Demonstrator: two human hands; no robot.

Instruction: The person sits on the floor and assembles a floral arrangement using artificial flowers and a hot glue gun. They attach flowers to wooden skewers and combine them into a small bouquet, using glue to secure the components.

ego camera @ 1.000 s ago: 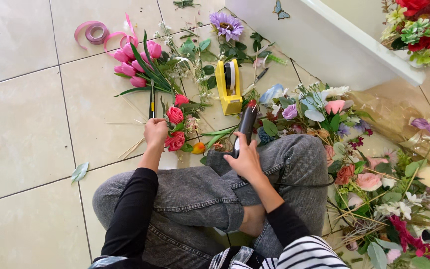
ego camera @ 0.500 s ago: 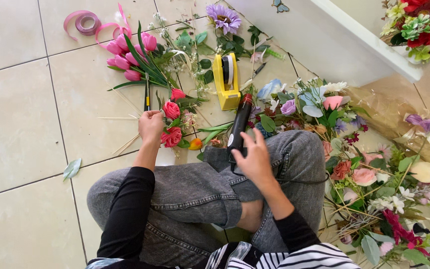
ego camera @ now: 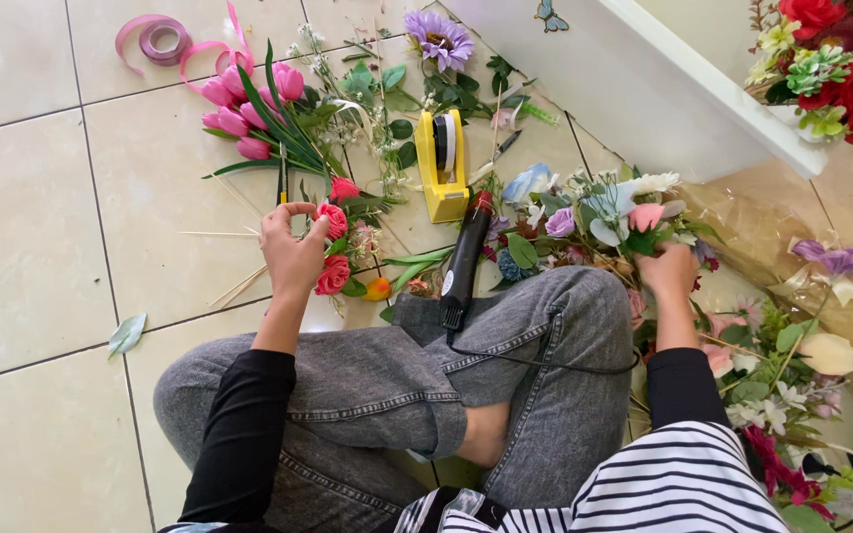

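We sit cross-legged on the tiled floor (ego camera: 22, 247), looking down at our own two hands amid scattered artificial flowers. Our left hand (ego camera: 291, 252) is raised over the floor, its fingers (ego camera: 300, 210) pinched on a small red rose (ego camera: 333, 219) at the top of a cluster of red blooms; a second red rose (ego camera: 333, 274) lies just below, near the wrist. Our right hand (ego camera: 670, 270) reaches into a mixed heap of white, lilac and pink flowers (ego camera: 604, 212) toward the right side of the floor, touching the stems beside a pink bud (ego camera: 646, 216); we cannot tell whether it is clasped on anything, as the blooms hide the fingers. A black glue gun (ego camera: 464, 265) rests untouched across our grey-jeaned knee (ego camera: 565, 326), its cord trailing over the leg. Just beyond its tip stands a yellow tape dispenser (ego camera: 441, 166). A bunch of pink tulips (ego camera: 249, 109) with long green leaves lies farther up the floor, and a coil of pink ribbon (ego camera: 155, 38) sits near the top left edge. A purple daisy (ego camera: 438, 39) lies near the white step (ego camera: 703, 89) at the top, where a red arrangement (ego camera: 841, 69) fills the top right corner.
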